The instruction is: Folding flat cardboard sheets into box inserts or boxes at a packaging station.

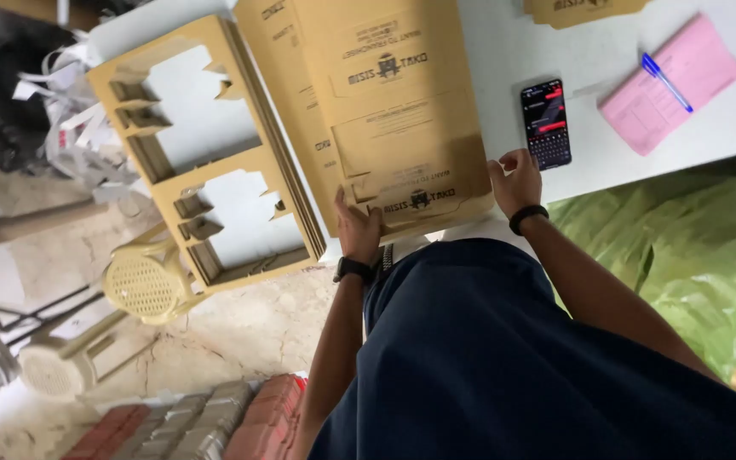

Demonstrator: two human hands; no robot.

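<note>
**Both hands grip the near edge of a flat cardboard blank**

Gripping the near edge of a flat brown cardboard blank (393,111), both hands were closed on it at once. The left hand (358,228), at about 7 o'clock of the sheet, had its fingers curled over the bottom edge near the corner. The right hand (514,183), at about 5 o'clock, pinched the opposite corner with fingers loosely bent; how tightly it pressed could not be told. Each wrist wore a dark band.

The blank lay on a white tabletop (589,60), stretching away toward 12 o'clock, its printed side up and its near edge hanging just past the table's rim above the person's dark blue clothing (487,358).

At 9 o'clock of the blank lay a stack of die-cut cardboard frames (206,153) with large cut-out windows, touching or overlapping the blank's left side. At 3 o'clock, near the right hand, a phone (546,123) lay with its screen lit. Further toward 2 o'clock sat a pink paper pad (670,85) with a blue pen (666,83) across it. Plastic stools (142,281) stood on the floor at 8 o'clock, and green sheeting (683,255) lay at 4 o'clock.

A judgement on handling: the sheet looked broad and thin, so keeping both corners level and moving the hands together would likely stop it from buckling or catching the frames beside it.
</note>
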